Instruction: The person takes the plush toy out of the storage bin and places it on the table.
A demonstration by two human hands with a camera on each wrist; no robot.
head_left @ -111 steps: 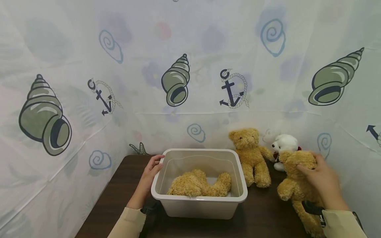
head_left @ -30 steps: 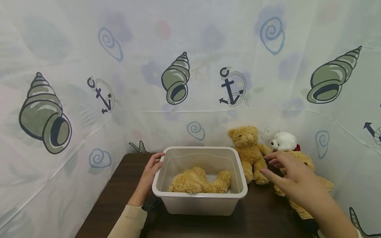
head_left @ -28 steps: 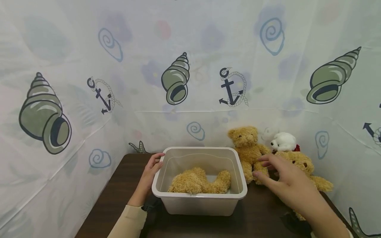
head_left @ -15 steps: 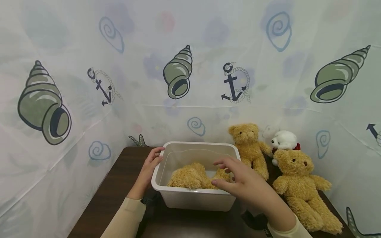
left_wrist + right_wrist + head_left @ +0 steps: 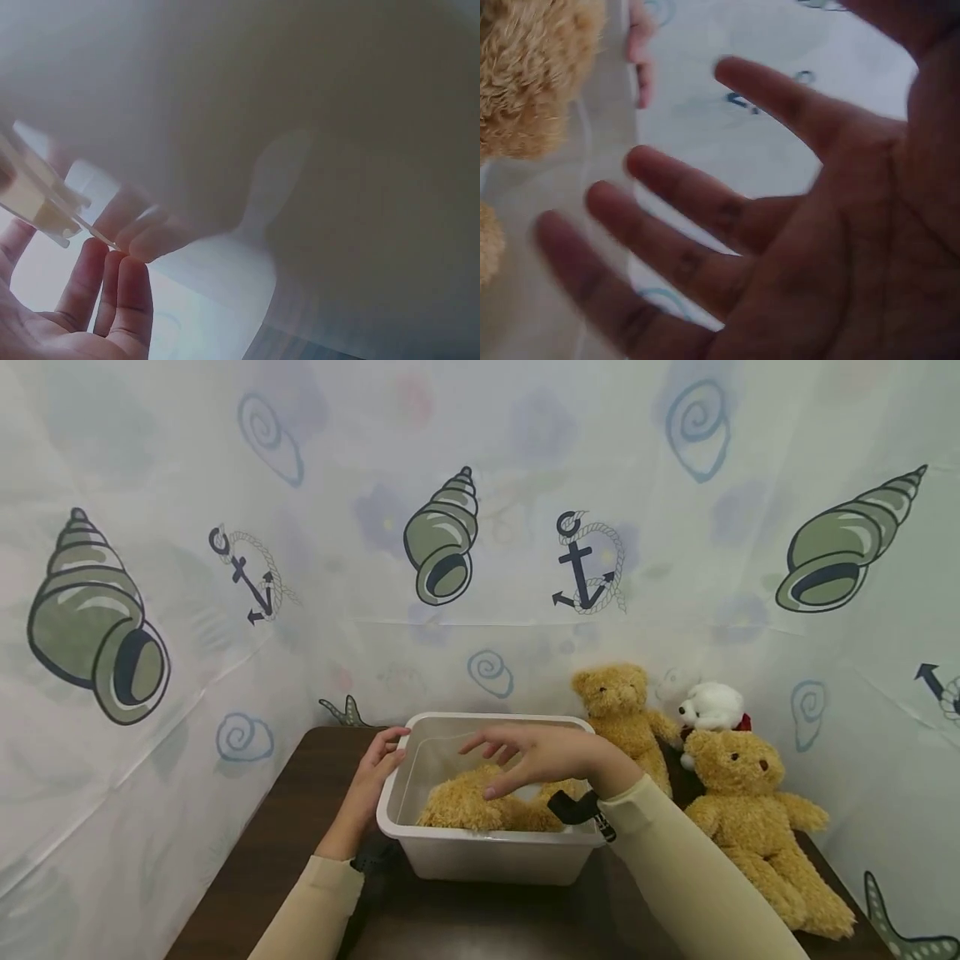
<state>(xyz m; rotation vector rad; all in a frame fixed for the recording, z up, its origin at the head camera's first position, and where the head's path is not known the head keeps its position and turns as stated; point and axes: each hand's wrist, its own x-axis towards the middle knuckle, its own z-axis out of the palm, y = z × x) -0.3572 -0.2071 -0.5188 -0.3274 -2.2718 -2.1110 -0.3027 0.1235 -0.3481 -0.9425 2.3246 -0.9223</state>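
Note:
My left hand (image 5: 369, 779) rests at the left rim of a beige plastic bin (image 5: 491, 858). In the left wrist view its fairly straight fingers (image 5: 133, 300) touch the bin's outer side, close under the lip. Over the bin's opening hovers my right hand (image 5: 543, 753), fingers spread and holding nothing. A curly golden teddy bear (image 5: 456, 802) lies in the bin, its head out of sight and partly hidden by that hand. In the right wrist view the bear's fur (image 5: 536, 82) shows beyond the spread fingers.
Right of the bin, a golden teddy bear (image 5: 750, 831) reclines near the table's right side. Another bear (image 5: 618, 706) sits behind the bin's right corner, next to a white toy bear (image 5: 712, 706). A printed curtain (image 5: 517, 568) encloses the dark table (image 5: 300, 827).
Earlier my right hand gripped the head of the bear at the right; it let go and swung left over the bin. My left hand stayed at the rim.

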